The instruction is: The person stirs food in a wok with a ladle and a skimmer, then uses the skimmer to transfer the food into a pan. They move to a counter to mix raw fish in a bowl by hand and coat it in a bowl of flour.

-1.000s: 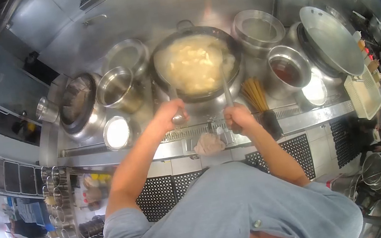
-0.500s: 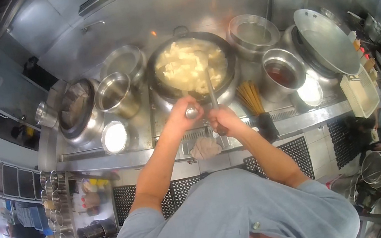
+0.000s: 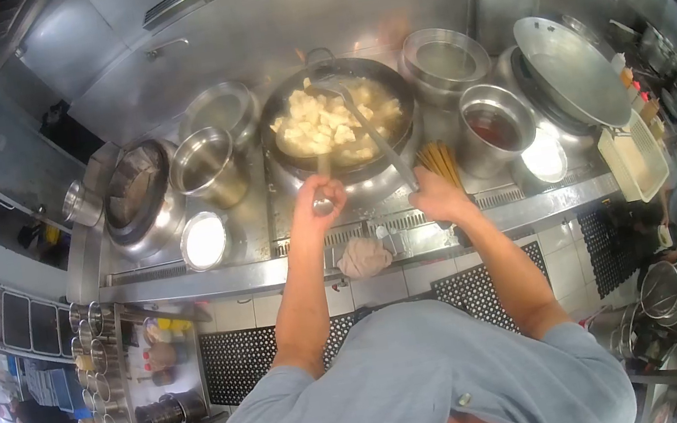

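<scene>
A large dark wok (image 3: 273,102) stands on the burner, holding pale yellow chunks of food (image 3: 320,121) in cloudy liquid. My left hand (image 3: 318,203) is wrapped round a metal handle (image 3: 323,206) with a rounded end. That handle runs to the wok's near side, where food and rim hide how it ends. In my right hand (image 3: 440,195) is a long-handled wok spatula (image 3: 381,144), slanting up and left across the wok. Its head rests by the food at the far side. Beside my right hand stands a bundle of thin sticks (image 3: 439,162).
Left of the wok are a steel pot (image 3: 204,169) and a white bowl (image 3: 204,241). To the right stand a pot of reddish liquid (image 3: 495,129), an empty tilted wok (image 3: 573,72) and a white basket (image 3: 635,156). A crumpled cloth (image 3: 363,257) hangs at the counter edge.
My hands have moved apart, the right one going right and slightly down with the spatula, whose handle now slants more. The spatula's head has shifted to the far left, and the food lies differently.
</scene>
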`<state>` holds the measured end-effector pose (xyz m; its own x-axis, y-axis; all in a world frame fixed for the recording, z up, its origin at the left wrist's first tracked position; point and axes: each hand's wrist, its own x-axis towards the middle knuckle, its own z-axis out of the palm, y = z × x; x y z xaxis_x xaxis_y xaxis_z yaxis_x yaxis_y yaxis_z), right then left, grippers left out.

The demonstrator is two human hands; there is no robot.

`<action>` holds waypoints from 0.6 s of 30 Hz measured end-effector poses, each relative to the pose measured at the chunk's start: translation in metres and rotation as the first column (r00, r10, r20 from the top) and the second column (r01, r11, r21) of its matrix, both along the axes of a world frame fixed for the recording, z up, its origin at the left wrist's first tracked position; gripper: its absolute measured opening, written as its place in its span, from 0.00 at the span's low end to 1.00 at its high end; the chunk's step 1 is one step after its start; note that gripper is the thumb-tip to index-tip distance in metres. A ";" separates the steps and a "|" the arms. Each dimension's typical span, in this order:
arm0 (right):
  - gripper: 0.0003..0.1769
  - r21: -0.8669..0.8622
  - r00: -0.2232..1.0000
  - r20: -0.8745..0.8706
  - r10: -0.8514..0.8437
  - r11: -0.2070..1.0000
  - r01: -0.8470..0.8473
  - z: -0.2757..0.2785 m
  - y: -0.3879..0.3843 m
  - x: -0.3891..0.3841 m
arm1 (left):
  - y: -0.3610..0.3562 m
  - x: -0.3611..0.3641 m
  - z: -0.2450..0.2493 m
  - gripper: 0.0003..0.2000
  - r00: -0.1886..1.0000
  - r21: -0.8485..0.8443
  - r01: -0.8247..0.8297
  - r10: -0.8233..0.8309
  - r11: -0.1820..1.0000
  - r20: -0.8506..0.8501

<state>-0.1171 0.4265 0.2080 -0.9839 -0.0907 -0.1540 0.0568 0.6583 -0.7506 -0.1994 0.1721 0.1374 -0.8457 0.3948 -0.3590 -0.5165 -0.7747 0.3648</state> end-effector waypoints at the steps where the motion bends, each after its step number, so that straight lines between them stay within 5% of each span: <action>1: 0.21 0.087 0.997 -0.077 0.007 0.996 0.000 -0.007 0.003 -0.002 | -0.003 0.003 -0.005 0.04 0.998 0.025 0.053 -0.052 0.998 -0.022; 10: 0.19 -0.388 0.978 0.001 -0.206 0.902 0.191 -0.007 -0.004 0.034 | -0.015 0.034 -0.028 0.08 0.991 0.222 0.127 -0.113 0.967 -0.078; 13: 0.21 -0.540 0.966 0.117 -0.233 0.801 0.258 -0.022 -0.009 0.059 | -0.012 0.036 -0.034 0.09 0.992 0.203 0.102 -0.086 0.974 -0.088; 16: 0.23 -0.769 0.950 0.269 -0.159 0.559 0.311 -0.031 -0.023 0.085 | -0.004 0.037 -0.027 0.07 0.997 0.135 0.052 -0.044 0.989 -0.061; 18: 0.25 -0.772 0.952 0.281 -0.117 0.562 0.297 -0.022 -0.035 0.093 | 0.003 0.035 -0.022 0.07 0.998 0.100 0.041 -0.035 0.994 -0.056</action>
<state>-0.0240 0.3915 0.1856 -0.9536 -0.0616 -0.2948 0.3006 -0.2510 -0.9201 -0.1640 0.1749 0.1151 -0.8466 0.4589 -0.2695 -0.5278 -0.7892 0.3140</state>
